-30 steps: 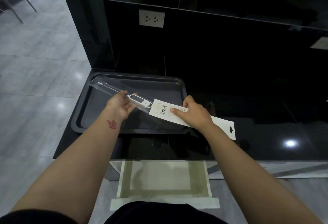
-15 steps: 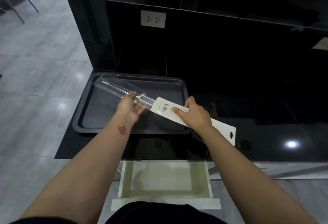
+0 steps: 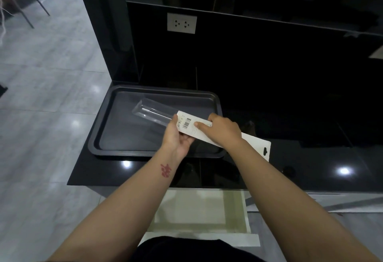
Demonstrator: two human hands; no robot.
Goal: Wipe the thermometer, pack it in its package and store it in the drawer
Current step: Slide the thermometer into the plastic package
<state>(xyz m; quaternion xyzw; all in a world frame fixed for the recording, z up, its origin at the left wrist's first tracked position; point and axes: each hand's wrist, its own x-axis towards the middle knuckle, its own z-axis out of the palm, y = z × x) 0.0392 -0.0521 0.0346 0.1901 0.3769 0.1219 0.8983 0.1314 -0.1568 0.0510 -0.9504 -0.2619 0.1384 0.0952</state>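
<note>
Fingers of both your hands pinch the white card-backed clear thermometer sleeve; a skewed push could buckle it.

At frame centre, a white package card is held by the left hand and right hand above a dark tray; an open drawer is seen below.
</note>
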